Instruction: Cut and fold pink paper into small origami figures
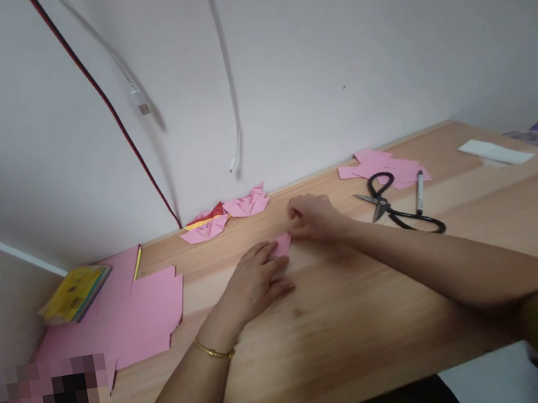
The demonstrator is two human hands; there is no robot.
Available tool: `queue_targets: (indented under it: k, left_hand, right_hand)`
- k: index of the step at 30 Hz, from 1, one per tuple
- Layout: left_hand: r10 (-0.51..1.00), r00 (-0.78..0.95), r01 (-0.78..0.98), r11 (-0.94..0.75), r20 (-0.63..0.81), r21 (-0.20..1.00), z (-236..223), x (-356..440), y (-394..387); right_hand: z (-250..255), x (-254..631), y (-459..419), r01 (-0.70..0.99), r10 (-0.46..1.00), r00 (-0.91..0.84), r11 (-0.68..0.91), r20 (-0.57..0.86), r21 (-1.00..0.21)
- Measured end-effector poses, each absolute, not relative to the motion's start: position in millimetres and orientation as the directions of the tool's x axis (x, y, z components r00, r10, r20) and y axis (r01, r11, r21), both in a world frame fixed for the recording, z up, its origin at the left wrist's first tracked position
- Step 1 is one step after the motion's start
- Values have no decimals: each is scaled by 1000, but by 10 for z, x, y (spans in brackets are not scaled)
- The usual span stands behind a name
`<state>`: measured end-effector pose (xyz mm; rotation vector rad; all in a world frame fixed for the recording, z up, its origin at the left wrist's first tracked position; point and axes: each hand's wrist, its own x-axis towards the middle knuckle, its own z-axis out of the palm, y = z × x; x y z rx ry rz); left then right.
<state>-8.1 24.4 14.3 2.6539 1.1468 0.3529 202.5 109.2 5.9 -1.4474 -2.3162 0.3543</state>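
A small folded piece of pink paper (283, 245) lies on the wooden table between my hands, partly covered by them. Bent over its left side, the fingers of my left hand (257, 277) hold it against the tabletop, with the thumb a little apart. My right hand (317, 218) is curled, its fingertips at the paper's upper right corner; what they grip there is mostly hidden. Behind my hands, folded pink paper pieces (248, 203) rest along the wall, with a red and yellow strip (205, 218) among them.
Black-handled scissors (381, 201) lie spread to the right, beside a marker (419, 192) and pink paper scraps (385, 165). A white strip (494, 152) is farther right. At left are large pink sheets (149, 317) under a yellow pack (73, 294). Cables (107, 104) hang down the wall.
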Motion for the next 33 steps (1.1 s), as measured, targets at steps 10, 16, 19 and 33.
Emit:
queue_targets:
  k: [10,16,19,33]
  left_hand:
    - [742,660,686,-659,118,310,134,-84,248]
    - [740,663,686,-662,115,303,132,-85,247]
    - [744,660,692,-656,101,301,141,-87,243]
    - [750,643,703,-658,151,269,116,-101,270]
  right_hand:
    - [45,2113,1257,871,953,-263,302,150,-387]
    - [41,1943,995,733,838,-519,538,169,-417]
    - [50,1984,1087,801,887,-445,457,126,-387]
    - [80,2074,1107,587,658,-736,737,159,-336]
